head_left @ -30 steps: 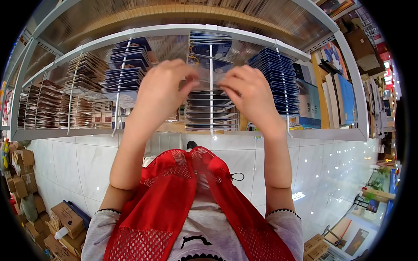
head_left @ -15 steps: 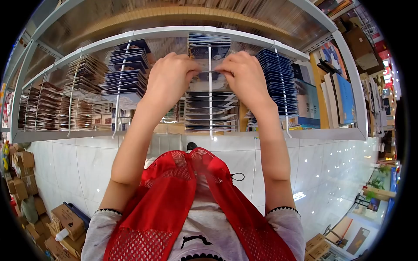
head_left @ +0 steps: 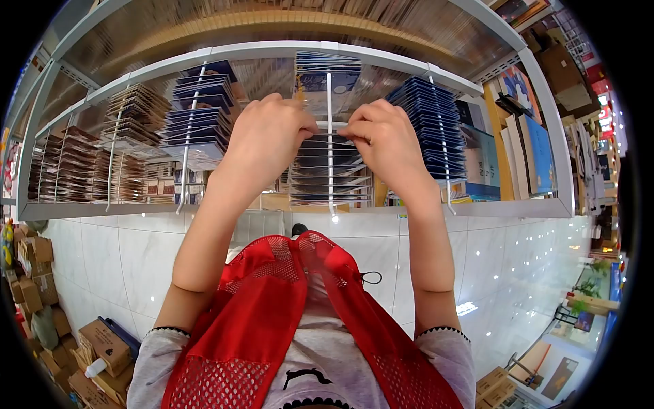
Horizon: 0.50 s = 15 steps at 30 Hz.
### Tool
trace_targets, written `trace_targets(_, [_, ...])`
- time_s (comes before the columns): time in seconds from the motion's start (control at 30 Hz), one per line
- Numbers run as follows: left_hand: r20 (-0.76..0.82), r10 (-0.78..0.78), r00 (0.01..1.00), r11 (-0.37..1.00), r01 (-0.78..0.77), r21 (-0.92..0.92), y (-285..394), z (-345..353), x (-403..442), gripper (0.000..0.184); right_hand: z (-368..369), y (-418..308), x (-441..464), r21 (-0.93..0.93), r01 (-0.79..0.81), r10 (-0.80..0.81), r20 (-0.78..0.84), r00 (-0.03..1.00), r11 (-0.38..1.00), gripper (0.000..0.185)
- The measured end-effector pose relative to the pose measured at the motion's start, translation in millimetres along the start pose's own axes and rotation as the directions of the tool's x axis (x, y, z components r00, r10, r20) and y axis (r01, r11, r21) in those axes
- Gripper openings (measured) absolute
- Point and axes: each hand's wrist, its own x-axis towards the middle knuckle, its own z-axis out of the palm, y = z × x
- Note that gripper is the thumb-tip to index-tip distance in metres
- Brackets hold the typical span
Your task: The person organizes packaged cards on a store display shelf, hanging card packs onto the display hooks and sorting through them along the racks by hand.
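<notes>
Both hands meet the middle white hook (head_left: 330, 102), where flat packets hang in a row. My left hand (head_left: 272, 133) pinches the left edge of a thin packet (head_left: 329, 129). The right edge of the same packet is between the fingers of my right hand (head_left: 383, 136). Nearer my body on that hook hang several dark packets (head_left: 330, 174); farther back is a group of blue packets (head_left: 329, 82). A dense row of dark blue packets (head_left: 429, 126) hangs just right of my right hand.
Left of my hands, hooks carry blue packets (head_left: 199, 112), beige packets (head_left: 136, 116) and brown packets (head_left: 71, 163). A pale rail (head_left: 259, 49) crosses behind. Books (head_left: 531, 153) stand at the right. Cardboard boxes (head_left: 105, 341) lie on the floor at lower left.
Both hands have come slightly toward my body along the middle hook, with the packet between them. More of the blue group behind them shows.
</notes>
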Motion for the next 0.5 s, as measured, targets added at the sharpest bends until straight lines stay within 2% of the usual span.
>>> trace_targets(0.07, [-0.051, -0.023, 0.998, 0.998, 0.020, -0.054, -1, 0, 4, 0.012, -2, 1, 5, -0.025, 0.008, -0.008, -0.026, 1.000, 1.000, 0.010])
trace_targets(0.17, [-0.246, -0.039, 0.969, 0.998, 0.025, -0.059, -7, 2, 21, 0.015, 2, 12, 23, -0.038, -0.022, 0.016, -0.149, 0.989, 0.999, 0.014])
trace_targets(0.2, [-0.323, 0.011, 0.946, 0.999, 0.002, 0.042, -13, 8, 29, 0.015, 9, 18, 30, -0.070, -0.068, 0.055, -0.166, 0.985, 0.995, 0.017])
trace_targets(0.3, [-0.369, 0.032, 0.929, 0.978, 0.047, 0.203, -29, 32, 45, 0.013, 34, 37, 45, -0.156, -0.116, 0.081, -0.214, 0.974, 0.981, 0.018])
trace_targets(0.33, [-0.389, 0.046, 0.920, 0.978, 0.038, 0.204, -33, 38, 48, 0.012, 35, 39, 47, -0.213, -0.137, 0.107, -0.146, 0.983, 0.967, 0.021])
trace_targets(0.5, [-0.360, 0.029, 0.933, 0.978, 0.047, 0.201, -39, 43, 45, 0.012, 34, 39, 50, -0.167, -0.129, 0.103, -0.153, 0.983, 0.978, 0.012])
